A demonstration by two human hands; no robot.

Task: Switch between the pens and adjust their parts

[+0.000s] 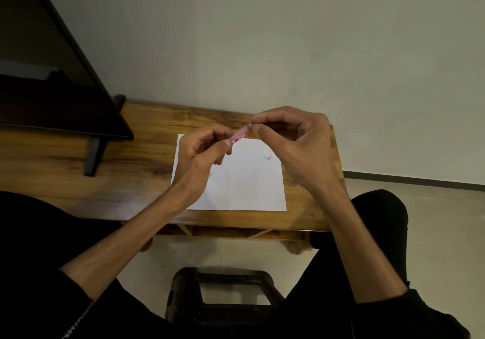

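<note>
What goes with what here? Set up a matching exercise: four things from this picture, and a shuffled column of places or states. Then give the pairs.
Things:
1. pink pen
2. white paper
3. dark screen
4. black stool

Places or states:
a. on the floor between the person's knees
b. standing at the table's left end
c. pinched between left hand and right hand, in the air
d. lying flat on the wood, faint coloured marks on it

Pairs: 1-c, 2-d, 3-b, 4-a
</note>
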